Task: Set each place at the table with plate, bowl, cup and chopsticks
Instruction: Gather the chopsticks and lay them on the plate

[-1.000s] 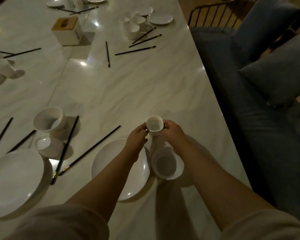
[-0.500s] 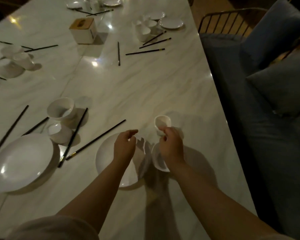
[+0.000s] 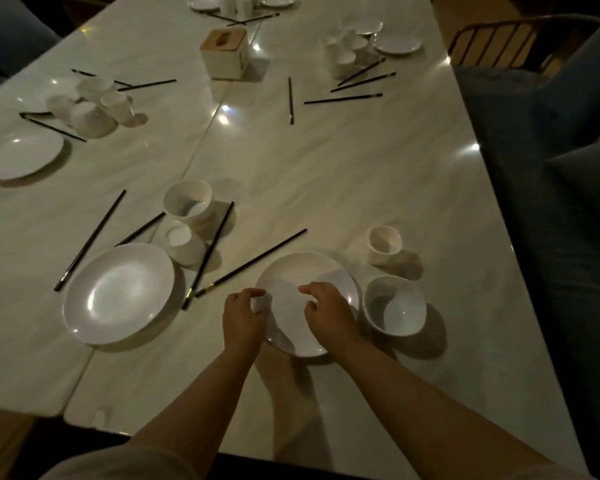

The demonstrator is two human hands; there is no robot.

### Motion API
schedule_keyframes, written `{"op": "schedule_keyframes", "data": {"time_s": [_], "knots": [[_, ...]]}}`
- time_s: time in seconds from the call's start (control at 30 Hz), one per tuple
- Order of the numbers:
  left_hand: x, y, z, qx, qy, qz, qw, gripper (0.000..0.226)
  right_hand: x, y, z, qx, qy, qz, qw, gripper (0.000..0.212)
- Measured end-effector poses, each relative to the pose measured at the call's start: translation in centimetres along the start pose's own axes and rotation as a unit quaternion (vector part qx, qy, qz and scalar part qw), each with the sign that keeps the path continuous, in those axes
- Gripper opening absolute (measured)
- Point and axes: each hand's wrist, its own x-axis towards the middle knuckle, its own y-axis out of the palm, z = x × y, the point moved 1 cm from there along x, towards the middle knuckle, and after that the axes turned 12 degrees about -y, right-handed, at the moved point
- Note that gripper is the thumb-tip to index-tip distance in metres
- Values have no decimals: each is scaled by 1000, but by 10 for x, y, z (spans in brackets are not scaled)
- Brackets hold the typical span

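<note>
Two bare forearms; short, loose, pale beige sleeves (image 3: 125, 462) at 6 o'clock; no rings or watch seen on the hands.

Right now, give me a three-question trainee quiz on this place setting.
1. True or false: the cup stands on the plate.
2. What sits right of the plate, nearest the right hand? A) bowl B) box C) chopsticks
3. Fill in: both hands, including the left hand, are at the ____.

Key: 1 false, it stands on the table beyond the bowl. 2 A. 3 plate.
</note>
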Motion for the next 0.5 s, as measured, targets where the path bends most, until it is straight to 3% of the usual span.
{"op": "schedule_keyframes", "data": {"time_s": [0.33, 0.5], "knots": [[28, -29, 20, -22, 21, 23, 999, 21, 1, 39, 14, -3, 19, -37, 999, 33], [63, -53, 12, 130, 175, -66, 974, 35, 4, 47, 14, -24, 11, -75, 997, 31]]}}
